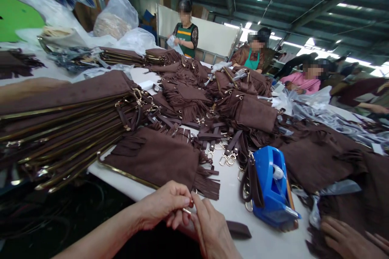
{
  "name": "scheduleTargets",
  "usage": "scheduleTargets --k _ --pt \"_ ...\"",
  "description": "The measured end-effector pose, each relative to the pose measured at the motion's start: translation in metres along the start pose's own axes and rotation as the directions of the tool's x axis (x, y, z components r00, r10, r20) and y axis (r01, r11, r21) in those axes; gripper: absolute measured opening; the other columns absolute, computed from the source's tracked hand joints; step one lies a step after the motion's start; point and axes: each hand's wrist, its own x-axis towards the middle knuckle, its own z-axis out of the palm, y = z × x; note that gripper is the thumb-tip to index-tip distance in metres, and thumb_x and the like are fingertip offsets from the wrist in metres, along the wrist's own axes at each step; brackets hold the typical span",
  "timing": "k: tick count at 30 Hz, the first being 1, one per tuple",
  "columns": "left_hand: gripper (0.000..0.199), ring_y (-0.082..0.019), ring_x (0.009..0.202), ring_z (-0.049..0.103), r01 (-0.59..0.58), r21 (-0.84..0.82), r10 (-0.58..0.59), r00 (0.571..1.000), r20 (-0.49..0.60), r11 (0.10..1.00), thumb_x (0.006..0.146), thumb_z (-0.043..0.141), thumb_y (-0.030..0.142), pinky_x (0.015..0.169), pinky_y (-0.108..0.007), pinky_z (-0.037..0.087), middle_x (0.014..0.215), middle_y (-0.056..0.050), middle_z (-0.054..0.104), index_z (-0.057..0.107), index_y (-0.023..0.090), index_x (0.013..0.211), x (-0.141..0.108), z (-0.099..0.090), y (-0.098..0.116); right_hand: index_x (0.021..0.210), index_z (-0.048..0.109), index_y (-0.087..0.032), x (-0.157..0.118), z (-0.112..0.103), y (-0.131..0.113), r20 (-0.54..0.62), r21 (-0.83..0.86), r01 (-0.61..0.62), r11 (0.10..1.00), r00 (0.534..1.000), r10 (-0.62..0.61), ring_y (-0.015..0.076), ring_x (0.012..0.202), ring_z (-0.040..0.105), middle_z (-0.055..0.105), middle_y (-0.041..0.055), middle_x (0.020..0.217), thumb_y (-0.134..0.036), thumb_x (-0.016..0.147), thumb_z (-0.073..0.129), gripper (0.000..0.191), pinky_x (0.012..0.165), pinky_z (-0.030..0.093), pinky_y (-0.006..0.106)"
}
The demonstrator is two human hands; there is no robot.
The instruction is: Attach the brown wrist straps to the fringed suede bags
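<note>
At the table's near edge, my left hand [165,204] and my right hand [212,226] meet with their fingers pinched together. Between the fingertips shows a small shiny metal clasp [187,211], mostly covered. A brown strap end [240,230] juts out beside my right hand; whether it joins the clasp is hidden. Just beyond my hands lies a flat brown fringed pouch [165,158], its gold zipper [130,173] along the near edge. Brown wrist straps with metal snap hooks [229,157] lie past the pouch.
A blue tape dispenser [270,188] stands at right, a looped strap [252,184] against it. Stacked zipped pouches [67,101] rise at left, with another person's forearm [30,88] over them. A co-worker's hand [349,236] is at lower right. More fringed pouches [188,93] heap beyond.
</note>
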Motion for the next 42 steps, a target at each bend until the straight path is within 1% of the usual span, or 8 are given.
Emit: scheduleTargets --k 5,17,19,22,25,29,37,42 --pt "0.036 -0.003 0.03 0.039 -0.004 0.047 0.006 0.999 -0.036 0.999 0.065 0.057 0.049 0.03 -0.013 0.018 0.05 0.0 0.059 0.051 0.014 0.068 0.001 -0.004 -0.008 0.123 0.034 -0.009 0.0 0.002 -0.003 0.082 -0.026 -0.015 1.0 0.996 0.017 0.0175 0.062 0.063 0.06 0.0085 0.079 -0.023 0.093 0.022 0.035 0.048 0.052 0.026" --pt "0.035 -0.006 0.032 0.034 0.032 0.32 0.001 0.995 -0.104 0.947 0.078 0.034 0.05 0.034 -0.019 0.018 0.051 0.001 0.055 0.044 0.018 0.067 0.001 0.003 -0.026 0.086 0.041 -0.021 -0.012 0.042 -0.012 -0.176 -0.175 -0.145 0.974 0.978 0.114 0.0125 0.04 0.054 0.05 -0.0044 0.056 -0.017 0.09 0.023 0.018 0.037 0.036 0.023" --pt "0.034 -0.01 0.042 0.043 -0.077 0.582 0.232 0.952 -0.198 0.81 0.084 0.027 0.042 0.042 -0.022 0.031 0.056 0.0 0.055 0.046 0.018 0.069 0.003 0.001 -0.029 0.089 0.042 -0.019 -0.014 0.04 -0.008 -0.216 -0.205 -0.217 0.954 0.961 0.173 0.0138 0.042 0.056 0.054 -0.0028 0.057 -0.02 0.092 0.018 0.024 0.039 0.037 0.024" --pt "0.021 -0.02 0.076 0.053 -0.167 0.949 0.689 0.722 -0.069 0.269 0.085 0.035 0.026 0.067 -0.033 0.04 0.082 -0.006 0.059 0.054 0.018 0.084 0.011 -0.002 -0.034 0.096 0.044 -0.017 -0.019 0.034 0.003 -0.25 -0.232 -0.329 0.915 0.93 0.271 0.0156 0.047 0.06 0.06 0.0011 0.065 -0.026 0.093 0.014 0.032 0.043 0.041 0.026" --pt "0.015 -0.024 0.092 0.05 -0.089 0.99 0.796 0.588 0.142 -0.11 0.08 0.048 0.016 0.076 -0.038 0.038 0.098 -0.008 0.057 0.053 0.017 0.093 0.024 -0.002 -0.041 0.098 0.045 -0.017 -0.02 0.032 0.011 -0.257 -0.226 -0.366 0.903 0.916 0.307 0.0159 0.053 0.062 0.063 0.0037 0.073 -0.028 0.093 0.016 0.031 0.047 0.044 0.026" --pt "0.011 -0.022 0.079 0.049 -0.028 0.947 0.783 0.554 0.282 -0.321 0.078 0.046 0.009 0.069 -0.035 0.039 0.083 -0.007 0.056 0.053 0.014 0.084 0.04 -0.002 -0.047 0.096 0.045 -0.017 -0.015 0.034 0.014 -0.258 -0.219 -0.388 0.895 0.908 0.331 0.0158 0.052 0.061 0.062 0.0038 0.072 -0.023 0.091 0.019 0.027 0.047 0.043 0.025" --pt "0.019 -0.016 0.064 0.046 -0.124 0.992 0.82 0.564 0.098 -0.034 0.078 0.041 0.007 0.062 -0.029 0.039 0.065 -0.002 0.053 0.049 0.017 0.064 0.054 -0.009 -0.039 0.081 0.042 -0.019 0.015 0.033 0.019 -0.187 -0.343 -0.412 0.844 0.91 0.369 0.0179 0.049 0.059 0.055 0.0015 0.062 -0.013 0.083 0.027 0.016 0.043 0.036 0.025" --pt "0.02 -0.015 0.063 0.047 -0.14 0.99 0.82 0.566 0.085 -0.006 0.077 0.042 0.007 0.061 -0.027 0.039 0.063 -0.001 0.053 0.05 0.017 0.062 0.057 -0.011 -0.04 0.079 0.041 -0.019 0.027 0.033 0.022 -0.091 -0.351 -0.405 0.845 0.912 0.399 0.0191 0.053 0.061 0.056 0.0019 0.065 -0.013 0.082 0.037 0.008 0.045 0.038 0.025"
